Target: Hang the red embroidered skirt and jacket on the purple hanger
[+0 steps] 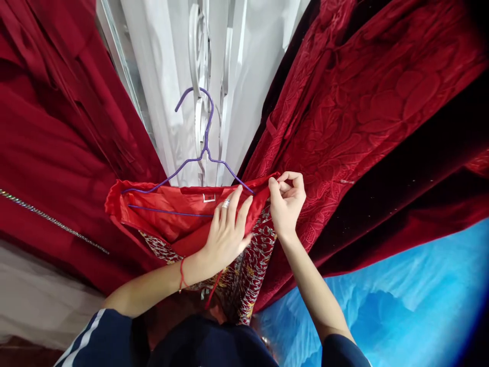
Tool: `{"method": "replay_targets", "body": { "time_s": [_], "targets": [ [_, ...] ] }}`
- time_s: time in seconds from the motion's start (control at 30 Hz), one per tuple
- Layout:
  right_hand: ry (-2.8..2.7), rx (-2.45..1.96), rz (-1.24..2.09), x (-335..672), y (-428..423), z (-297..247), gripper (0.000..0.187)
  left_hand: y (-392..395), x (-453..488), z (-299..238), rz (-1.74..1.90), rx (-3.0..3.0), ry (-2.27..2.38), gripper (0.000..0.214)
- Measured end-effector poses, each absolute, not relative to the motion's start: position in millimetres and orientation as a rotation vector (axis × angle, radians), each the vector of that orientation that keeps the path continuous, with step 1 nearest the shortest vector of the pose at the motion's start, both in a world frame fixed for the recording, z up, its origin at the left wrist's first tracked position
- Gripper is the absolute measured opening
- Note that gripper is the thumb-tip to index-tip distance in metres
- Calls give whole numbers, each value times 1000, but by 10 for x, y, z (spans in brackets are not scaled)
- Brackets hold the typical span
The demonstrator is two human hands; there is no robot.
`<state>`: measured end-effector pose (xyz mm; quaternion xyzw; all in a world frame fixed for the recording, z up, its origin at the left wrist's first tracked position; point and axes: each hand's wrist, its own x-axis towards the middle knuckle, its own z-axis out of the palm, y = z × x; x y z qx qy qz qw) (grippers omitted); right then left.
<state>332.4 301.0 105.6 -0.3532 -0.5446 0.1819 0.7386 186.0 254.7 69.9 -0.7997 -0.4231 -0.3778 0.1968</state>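
Note:
A purple wire hanger (207,133) hangs by its hook from a white ring-shaped fitting. On it is a red garment (153,216) with a satin lining, a small white label at the back and a patterned, sequin-like outer fabric below. My left hand (227,221), with a ring and a red string bracelet, lies over the garment's front edge near the hanger's right end, fingers spread. At the garment's right upper corner, my right hand (288,196) pinches the red fabric between thumb and fingers. The hanger's right tip is close to my left fingertips.
Dark red dresses (69,117) hang at the left, one with a glittering trim. Embossed red garments (362,107) hang at the right, beside a bright blue fabric (401,295). White drapes (252,92) and the white fitting (195,51) stand behind the hanger.

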Motion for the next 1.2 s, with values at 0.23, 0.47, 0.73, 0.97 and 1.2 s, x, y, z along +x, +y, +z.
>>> {"method": "replay_targets", "body": {
  "time_s": [0.23, 0.47, 0.73, 0.97, 1.2],
  "targets": [
    [-1718, -838, 327, 3502, 2960, 935, 26, 2760, 1435, 792, -822, -2255, -1433, 15],
    [-2054, -1085, -394, 3404, 3020, 707, 57, 2679, 1168, 1068, -525, -2291, -1720, 21],
    [-1936, -1018, -695, 2804, 3128, 625, 62, 2711, 596, 949, -633, -2343, -1627, 18],
    [-2053, -888, -495, 2035, 3098, 530, 32, 2546, 315, 938, -1126, -2157, -1331, 15],
    [-1701, -955, -396, 1829, 3203, 281, 27, 2354, -75, -46, -1819, -1240, -1254, 22]
  ]
}}
